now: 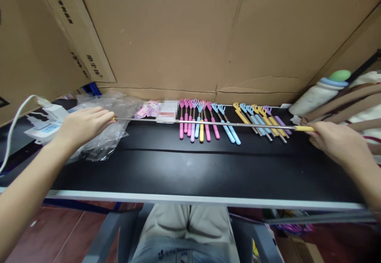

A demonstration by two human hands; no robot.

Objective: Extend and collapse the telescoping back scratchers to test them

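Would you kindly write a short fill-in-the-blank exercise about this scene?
1. The right hand grips the extended back scratcher by its handle, coloured ____.
2. Crumpled clear plastic bags lie to the person's ____.
3. The rounded top on the white bottle is ____.

Missing words: yellow; left; green.

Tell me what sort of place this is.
Probably a small packing or assembly workstation: colorful back scratchers and clear plastic bags lie on a black table, with cardboard standing behind.
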